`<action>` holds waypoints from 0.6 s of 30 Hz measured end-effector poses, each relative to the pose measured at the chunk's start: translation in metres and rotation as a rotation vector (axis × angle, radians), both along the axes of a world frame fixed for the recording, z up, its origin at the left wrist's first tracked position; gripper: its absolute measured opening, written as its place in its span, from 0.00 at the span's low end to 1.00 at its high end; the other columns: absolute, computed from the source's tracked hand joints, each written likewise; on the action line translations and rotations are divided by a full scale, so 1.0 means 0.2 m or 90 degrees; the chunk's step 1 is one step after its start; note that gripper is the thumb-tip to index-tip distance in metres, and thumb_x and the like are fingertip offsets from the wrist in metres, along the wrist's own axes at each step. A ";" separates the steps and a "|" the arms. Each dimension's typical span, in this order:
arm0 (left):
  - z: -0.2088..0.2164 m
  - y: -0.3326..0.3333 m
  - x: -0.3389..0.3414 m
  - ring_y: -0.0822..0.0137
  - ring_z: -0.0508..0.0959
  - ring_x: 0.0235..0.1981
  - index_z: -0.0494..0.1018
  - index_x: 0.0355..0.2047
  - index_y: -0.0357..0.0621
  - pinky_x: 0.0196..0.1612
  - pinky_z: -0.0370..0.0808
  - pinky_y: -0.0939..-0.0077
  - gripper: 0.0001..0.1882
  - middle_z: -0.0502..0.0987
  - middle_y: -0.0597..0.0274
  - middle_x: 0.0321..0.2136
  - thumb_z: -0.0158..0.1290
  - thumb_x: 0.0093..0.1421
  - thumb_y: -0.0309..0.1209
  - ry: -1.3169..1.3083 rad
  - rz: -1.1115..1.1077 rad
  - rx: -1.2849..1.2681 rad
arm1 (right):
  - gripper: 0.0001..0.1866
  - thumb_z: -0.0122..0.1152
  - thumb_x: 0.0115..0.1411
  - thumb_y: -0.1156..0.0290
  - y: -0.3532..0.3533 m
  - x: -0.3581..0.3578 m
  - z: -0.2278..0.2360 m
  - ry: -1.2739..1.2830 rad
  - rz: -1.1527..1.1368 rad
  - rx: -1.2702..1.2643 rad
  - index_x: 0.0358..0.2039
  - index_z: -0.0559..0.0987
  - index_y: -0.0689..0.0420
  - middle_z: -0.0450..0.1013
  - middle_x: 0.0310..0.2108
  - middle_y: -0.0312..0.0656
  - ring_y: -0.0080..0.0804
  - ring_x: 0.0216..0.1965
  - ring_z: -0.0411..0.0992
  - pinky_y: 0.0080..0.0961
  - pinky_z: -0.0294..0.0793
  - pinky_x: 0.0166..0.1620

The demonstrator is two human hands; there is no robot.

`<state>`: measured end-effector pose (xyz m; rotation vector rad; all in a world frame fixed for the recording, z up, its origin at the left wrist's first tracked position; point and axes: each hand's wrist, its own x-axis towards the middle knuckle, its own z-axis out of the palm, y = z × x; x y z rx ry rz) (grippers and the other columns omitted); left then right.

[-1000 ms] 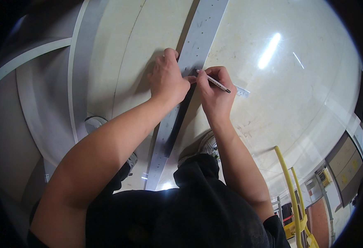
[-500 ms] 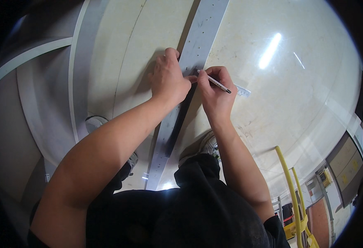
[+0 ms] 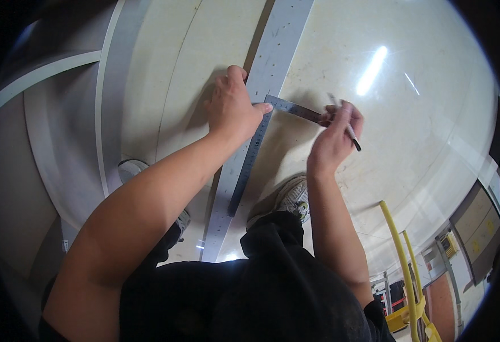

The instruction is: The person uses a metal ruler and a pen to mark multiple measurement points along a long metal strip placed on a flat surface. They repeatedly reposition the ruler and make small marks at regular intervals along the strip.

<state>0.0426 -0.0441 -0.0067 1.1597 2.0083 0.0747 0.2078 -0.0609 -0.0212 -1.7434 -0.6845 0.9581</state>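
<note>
Along the drilled gray metal bar point(image 3: 279, 43), an L-shaped steel square point(image 3: 253, 149).
Left hand point(image 3: 231, 111) clasps the bar, thumb on the square's corner; right hand point(image 3: 334, 139) grips a white pen point(image 3: 352, 134), fingers at the short arm's end.

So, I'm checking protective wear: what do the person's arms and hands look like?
The left hand and right hand are ungloved. The forearms are bare, with no watch or bracelet in sight. Black sleeves show only near the lower edge, with no markings visible.
</note>
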 end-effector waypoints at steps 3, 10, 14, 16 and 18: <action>-0.01 0.00 0.00 0.51 0.71 0.58 0.63 0.55 0.47 0.58 0.65 0.46 0.36 0.71 0.50 0.53 0.70 0.51 0.37 -0.006 0.003 -0.003 | 0.16 0.44 0.75 0.62 0.03 0.10 0.00 -0.104 -0.048 0.008 0.50 0.71 0.62 0.75 0.37 0.43 0.25 0.39 0.71 0.25 0.71 0.45; 0.00 0.01 0.00 0.51 0.71 0.58 0.63 0.56 0.47 0.58 0.65 0.45 0.36 0.71 0.51 0.53 0.70 0.51 0.38 -0.002 -0.002 -0.005 | 0.19 0.40 0.76 0.60 0.05 0.10 0.02 -0.168 0.017 0.028 0.51 0.71 0.63 0.76 0.40 0.47 0.31 0.44 0.72 0.30 0.69 0.54; 0.00 0.00 0.01 0.51 0.72 0.57 0.63 0.56 0.48 0.57 0.66 0.45 0.37 0.71 0.51 0.53 0.71 0.51 0.39 0.019 -0.006 -0.004 | 0.18 0.41 0.75 0.64 0.04 0.01 0.09 -0.101 0.142 0.040 0.55 0.69 0.65 0.77 0.36 0.44 0.29 0.43 0.72 0.29 0.68 0.54; -0.03 -0.01 0.00 0.51 0.72 0.56 0.63 0.55 0.48 0.56 0.66 0.46 0.37 0.71 0.51 0.52 0.71 0.50 0.39 0.020 -0.005 0.009 | 0.17 0.44 0.73 0.70 0.02 -0.05 0.08 -0.011 0.239 0.053 0.58 0.70 0.63 0.77 0.32 0.44 0.26 0.35 0.74 0.26 0.74 0.44; -0.04 -0.01 -0.01 0.51 0.73 0.55 0.63 0.55 0.48 0.55 0.67 0.46 0.37 0.72 0.51 0.52 0.72 0.50 0.40 0.025 -0.010 0.012 | 0.12 0.52 0.70 0.72 0.01 -0.10 0.05 -0.046 0.349 0.024 0.51 0.75 0.62 0.77 0.31 0.43 0.24 0.31 0.74 0.22 0.74 0.37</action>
